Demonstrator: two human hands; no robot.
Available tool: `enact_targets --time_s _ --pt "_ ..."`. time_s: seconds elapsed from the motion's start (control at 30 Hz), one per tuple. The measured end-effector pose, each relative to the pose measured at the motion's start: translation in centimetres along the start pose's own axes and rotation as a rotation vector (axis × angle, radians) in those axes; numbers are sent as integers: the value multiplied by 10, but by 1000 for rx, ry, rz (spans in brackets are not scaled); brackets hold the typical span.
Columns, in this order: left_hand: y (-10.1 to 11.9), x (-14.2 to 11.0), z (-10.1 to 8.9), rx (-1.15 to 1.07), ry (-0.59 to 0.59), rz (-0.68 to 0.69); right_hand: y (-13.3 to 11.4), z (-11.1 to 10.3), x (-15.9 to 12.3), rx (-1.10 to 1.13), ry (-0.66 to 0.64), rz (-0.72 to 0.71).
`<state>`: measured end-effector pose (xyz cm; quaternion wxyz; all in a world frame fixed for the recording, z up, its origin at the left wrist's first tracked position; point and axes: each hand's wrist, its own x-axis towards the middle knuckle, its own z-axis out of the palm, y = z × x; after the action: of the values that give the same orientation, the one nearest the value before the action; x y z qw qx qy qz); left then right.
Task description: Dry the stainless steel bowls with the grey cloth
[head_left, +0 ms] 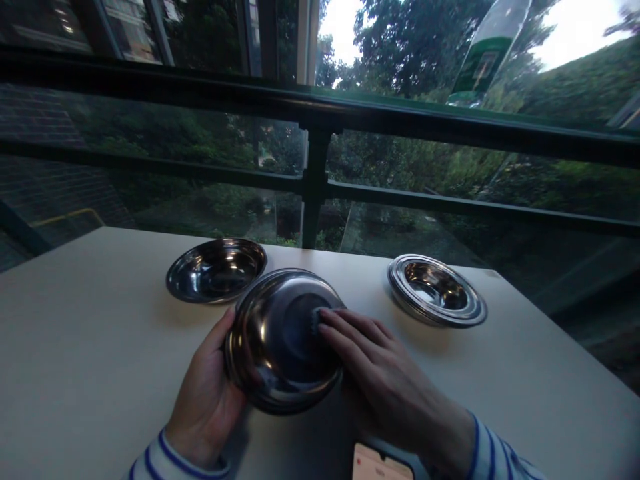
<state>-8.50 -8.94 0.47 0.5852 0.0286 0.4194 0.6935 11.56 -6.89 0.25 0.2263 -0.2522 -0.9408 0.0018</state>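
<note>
Worktop [85, 347], white, flat, carries the lot. Silver round polished-metal bowl [267, 333] held over its middle, between left and right edges, upside down; looks like more than one rim, nesting unclear. Left hand [207, 387]: grip clamped on the bowl's left rim. Right hand [390, 373]: fingers together, laid on base; thumb hidden, so can't tell if it pinches too. Probably light, stiff, slick, hard to break but may dent; best hold is opposite sides of the rim, as the smooth curved wall could slip. Base points up and toward the camera, opening down and away; round outline, no long axis across it. Shallow shiny metal bowl [215, 270] by far edge, left of middle, open side up. Stacked silver wide-rimmed metal bowls [435, 291] near far right corner, open side up. Lit phone [383, 465] at near edge, partly out of view.
</note>
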Motion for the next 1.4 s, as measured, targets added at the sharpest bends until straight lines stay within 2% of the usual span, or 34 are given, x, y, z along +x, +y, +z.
enact_targets --time_s 0.3,0.53,0.63,0.77,0.83,0.93,1.07,1.2,1.4 --pt "-3 3 -2 21 -35 -7 10 -8 -3 111 74 50" --pt "-6 0 -2 36 -46 -20 6 -10 -5 216 253 156" --pt "-8 -1 -1 39 -55 -40 1 -8 -3 195 177 95" --pt "-8 1 -2 23 -46 -48 -1 -13 -2 94 -84 44" --pt "-7 2 -3 14 -52 -54 1 -16 -3 71 -154 32" --pt "-6 2 -3 11 -36 -56 7 -18 -6 75 -150 25" --pt "-6 3 -1 16 -19 -51 14 -19 -6 124 -61 33" --pt "-8 1 -1 14 -41 -57 13 -18 -4 66 -4 40" --pt "-9 0 -2 6 -27 -87 -5 -4 -3 -41 -91 -81"
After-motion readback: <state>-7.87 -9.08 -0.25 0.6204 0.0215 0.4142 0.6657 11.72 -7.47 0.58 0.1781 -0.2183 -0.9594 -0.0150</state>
